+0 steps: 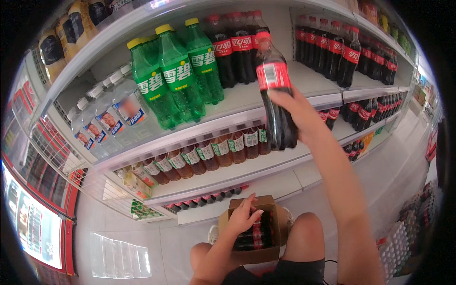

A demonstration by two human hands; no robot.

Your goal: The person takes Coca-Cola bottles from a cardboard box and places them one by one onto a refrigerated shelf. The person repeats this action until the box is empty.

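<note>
A large plastic cola bottle (277, 107) with a red label and red cap is gripped by my right hand (297, 110); it is upright, in front of the shelf's edge. Behind it, similar cola bottles (242, 46) stand on the upper shelf beside green soda bottles (176, 76) with yellow caps. My left hand (245, 215) rests over an open cardboard box (262, 257) on the floor between my knees, its fingers apart and holding nothing visible. Inside the box lie several cola bottles (262, 231) on their sides.
Clear water bottles (114, 121) stand at the left of that shelf, tea bottles (205, 156) one shelf lower. A wire rack panel (53, 153) borders the shelving at left, near a red lit cooler (67, 235). More cola bottles (329, 50) stand right. Wrapped bottle packs (395, 245) sit at lower right.
</note>
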